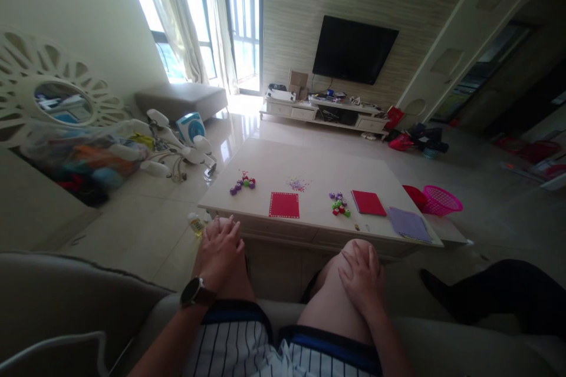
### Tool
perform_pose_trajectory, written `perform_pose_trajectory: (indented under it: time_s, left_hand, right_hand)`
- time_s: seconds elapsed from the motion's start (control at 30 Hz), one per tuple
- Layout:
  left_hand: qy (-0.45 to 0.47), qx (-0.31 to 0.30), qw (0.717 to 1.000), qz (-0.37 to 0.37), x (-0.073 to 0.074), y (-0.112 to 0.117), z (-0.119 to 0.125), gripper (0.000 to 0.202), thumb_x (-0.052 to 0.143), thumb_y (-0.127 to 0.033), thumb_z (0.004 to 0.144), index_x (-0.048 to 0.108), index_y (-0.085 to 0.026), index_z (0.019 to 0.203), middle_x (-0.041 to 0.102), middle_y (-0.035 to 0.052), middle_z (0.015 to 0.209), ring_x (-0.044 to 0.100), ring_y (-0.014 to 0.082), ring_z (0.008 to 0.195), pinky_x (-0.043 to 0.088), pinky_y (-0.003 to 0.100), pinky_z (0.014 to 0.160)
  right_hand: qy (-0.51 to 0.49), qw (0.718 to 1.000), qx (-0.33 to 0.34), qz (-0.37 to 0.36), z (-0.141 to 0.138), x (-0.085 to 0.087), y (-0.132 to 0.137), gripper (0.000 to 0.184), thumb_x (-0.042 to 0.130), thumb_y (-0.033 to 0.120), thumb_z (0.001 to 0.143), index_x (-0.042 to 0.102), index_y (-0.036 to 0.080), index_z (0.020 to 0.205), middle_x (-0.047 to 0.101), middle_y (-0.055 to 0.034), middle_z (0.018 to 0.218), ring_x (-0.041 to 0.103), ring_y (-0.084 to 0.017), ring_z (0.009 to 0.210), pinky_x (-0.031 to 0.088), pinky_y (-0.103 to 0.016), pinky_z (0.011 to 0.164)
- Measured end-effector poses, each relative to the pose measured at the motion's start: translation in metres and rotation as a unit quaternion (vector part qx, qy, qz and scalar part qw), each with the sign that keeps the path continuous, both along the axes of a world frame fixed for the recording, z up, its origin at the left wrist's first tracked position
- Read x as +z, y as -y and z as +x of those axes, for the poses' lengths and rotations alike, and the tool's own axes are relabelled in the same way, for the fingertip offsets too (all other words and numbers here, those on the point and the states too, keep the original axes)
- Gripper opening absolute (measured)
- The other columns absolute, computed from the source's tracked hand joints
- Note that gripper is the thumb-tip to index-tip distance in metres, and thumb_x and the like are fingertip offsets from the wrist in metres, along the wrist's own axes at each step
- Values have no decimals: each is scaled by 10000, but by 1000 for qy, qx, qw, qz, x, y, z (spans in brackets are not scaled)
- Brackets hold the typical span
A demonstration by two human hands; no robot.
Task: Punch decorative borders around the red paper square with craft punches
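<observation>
On left knee [239, 263]: left hand [223, 242], fingers loosely spread;
On right knee [332, 274]: right hand [364, 277], fingers apart;
Table [300, 156], near side: dot-bordered red sheet [284, 205], between left cluster [239, 184] and right cluster [335, 205] of small coloured pieces;
Farther right: red square [368, 203], purple sheet [407, 224]

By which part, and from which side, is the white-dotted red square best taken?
The red square is probably best pinched at its near edge, coming from the near side: it lies flat, and that edge is close to the table's front.
</observation>
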State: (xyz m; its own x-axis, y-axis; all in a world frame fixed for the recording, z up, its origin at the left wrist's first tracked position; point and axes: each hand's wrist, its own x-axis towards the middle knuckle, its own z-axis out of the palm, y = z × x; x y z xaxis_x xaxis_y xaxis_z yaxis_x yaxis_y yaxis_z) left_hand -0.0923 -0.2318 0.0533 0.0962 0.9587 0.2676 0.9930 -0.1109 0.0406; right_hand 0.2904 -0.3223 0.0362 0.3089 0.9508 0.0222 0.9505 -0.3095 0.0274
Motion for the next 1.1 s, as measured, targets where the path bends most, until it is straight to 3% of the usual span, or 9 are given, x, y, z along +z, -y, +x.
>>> perform_pose_trajectory:
  time_s: [0.3, 0.47, 0.57, 0.67, 0.73, 0.8, 0.9, 0.97, 1.1]
  left_hand:
    - [-18, 6, 1000, -16, -8, -3, -12, 525, 482, -318, 962, 639, -225, 1455, 472, 105, 1645, 245, 409, 1580, 218, 643, 1249]
    - [-28, 7, 999, -42, 0, -12, -8, 491, 497, -286, 940, 695, -157, 1371, 484, 170, 1623, 263, 417, 1584, 202, 637, 1263]
    - [-14, -35, 995, -88, 8, -19, 1, 358, 509, -296, 949, 789, -181, 1141, 651, 175, 1457, 396, 391, 1529, 176, 614, 1285]
    - [50, -89, 976, -191, 10, -32, 17, 312, 497, -349, 987, 791, -251, 1025, 800, 93, 1157, 668, 318, 1256, 277, 558, 1260]
    - [122, -121, 949, -265, 10, -47, 34, 311, 502, -380, 988, 767, -260, 1099, 801, 69, 1136, 735, 266, 1092, 477, 442, 1104]
    - [152, -164, 925, -308, 10, -65, 56, 314, 527, -406, 972, 754, -247, 1121, 789, 82, 1159, 736, 267, 1074, 556, 362, 917]
    - [110, -237, 921, -288, 9, -96, 92, 292, 574, -375, 940, 753, -228, 1117, 785, 103, 1138, 732, 281, 1073, 550, 355, 894]
    - [85, -276, 912, -291, 6, -119, 114, 279, 576, -366, 939, 760, -215, 1085, 788, 107, 1092, 738, 285, 1033, 553, 363, 874]
    - [60, -312, 907, -277, -11, -159, 138, 296, 566, -309, 938, 740, -191, 1146, 754, 116, 1170, 701, 282, 1096, 544, 375, 933]
  right_hand:
    - [-12, 1000, 0, 1, 11, 3, -3, 507, 474, 444, 957, 648, 421, 1433, 317, 100, 1724, 79, -363, 1627, 284, -638, 1224]
    - [-13, 1000, 5, 10, 31, 4, -17, 442, 454, 405, 982, 714, 350, 1335, 514, 29, 1616, 279, -316, 1572, 245, -577, 1245]
    - [-10, 1000, -3, 26, 45, 6, -34, 423, 500, 405, 973, 704, 290, 1325, 628, -41, 1503, 415, -301, 1491, 247, -554, 1232]
    - [-27, 998, 37, 37, 58, 15, -65, 365, 477, 375, 1004, 732, 231, 1223, 690, -98, 1394, 521, -278, 1381, 381, -439, 1118]
    - [-28, 998, 53, 25, 63, 22, -96, 325, 510, 351, 994, 736, 211, 1181, 713, -126, 1328, 576, -295, 1283, 407, -417, 1062]
    - [-57, 996, 63, -11, 66, 25, -132, 297, 517, 289, 990, 731, 184, 1167, 737, -137, 1248, 628, -274, 1173, 436, -364, 997]
    - [-95, 988, 58, -104, 66, 19, -187, 343, 522, 145, 948, 704, 132, 1238, 724, -171, 1251, 663, -243, 1104, 447, -316, 935]
    - [-97, 987, 49, -121, 67, 10, -215, 342, 507, 102, 944, 702, 125, 1224, 714, -180, 1244, 668, -226, 1056, 449, -305, 905]
    - [-93, 983, 43, -152, 67, -12, -241, 287, 523, 67, 941, 691, 121, 1167, 690, -177, 1200, 658, -207, 974, 440, -293, 848]
